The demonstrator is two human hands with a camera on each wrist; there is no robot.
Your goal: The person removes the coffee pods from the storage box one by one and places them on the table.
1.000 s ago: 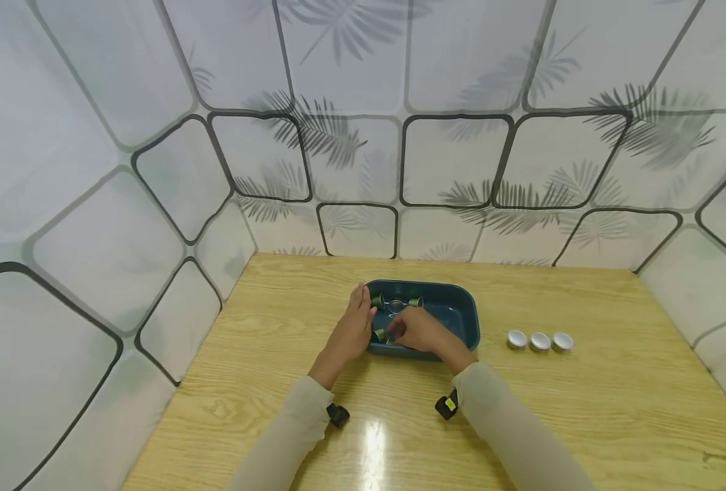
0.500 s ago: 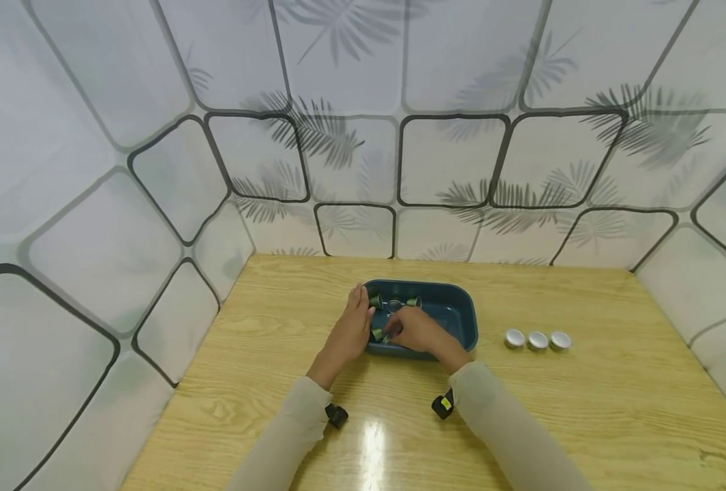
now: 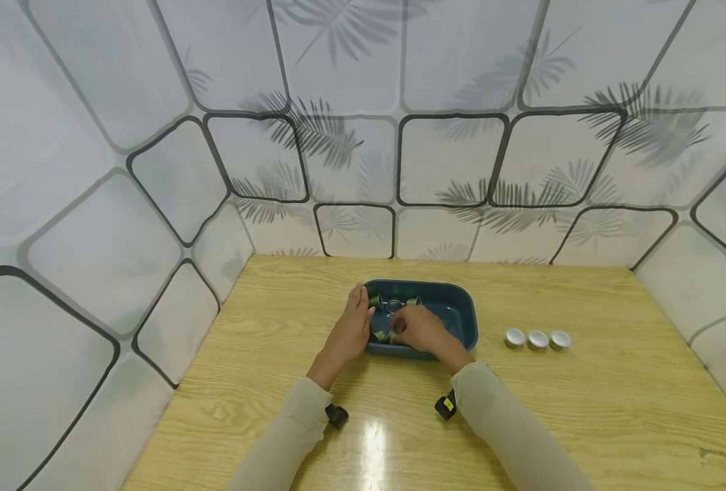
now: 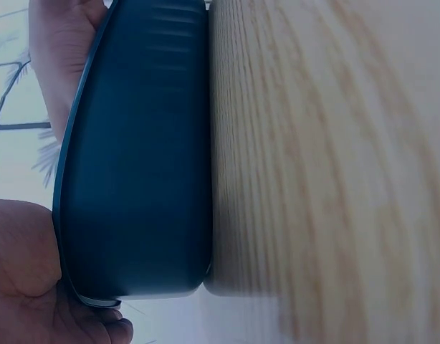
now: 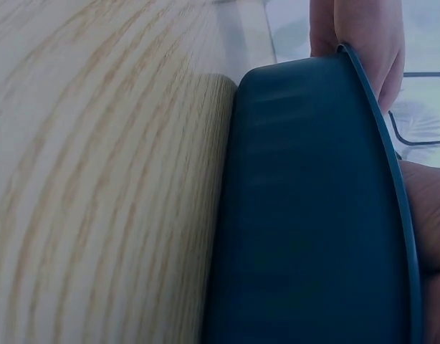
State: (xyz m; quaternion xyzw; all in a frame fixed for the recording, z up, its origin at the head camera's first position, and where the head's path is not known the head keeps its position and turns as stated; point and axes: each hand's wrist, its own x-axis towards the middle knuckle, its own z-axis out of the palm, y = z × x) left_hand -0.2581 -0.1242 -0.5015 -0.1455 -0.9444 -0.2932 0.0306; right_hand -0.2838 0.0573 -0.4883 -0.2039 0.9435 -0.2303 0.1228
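Observation:
A dark blue basin (image 3: 463, 320) rests on the table, with several small green cups with pale rims, like coffee capsules, at its left end. My left hand (image 3: 349, 331) lies along the basin's left end; in the left wrist view its fingertips (image 4: 118, 330) bend over the rim. My right hand (image 3: 422, 329) reaches over the near rim, its fingers bent down and pinching a green capsule (image 3: 392, 336). Beside that is another capsule (image 3: 377, 336). Along the far wall lie a capsule (image 3: 375, 301) and one more (image 3: 414, 301), with a silver-rimmed round item (image 3: 394, 306) between them.
Three white-topped round cups, the middle one (image 3: 537, 339) among them, stand in a row right of the basin. The wooden table (image 3: 277, 327) meets a patterned curtain (image 3: 356, 170) at the back and sides.
The right hand's fingertips have shifted slightly inside the basin, and the green capsule between them now looks more upright. The left hand, basin and row of cups have stayed put.

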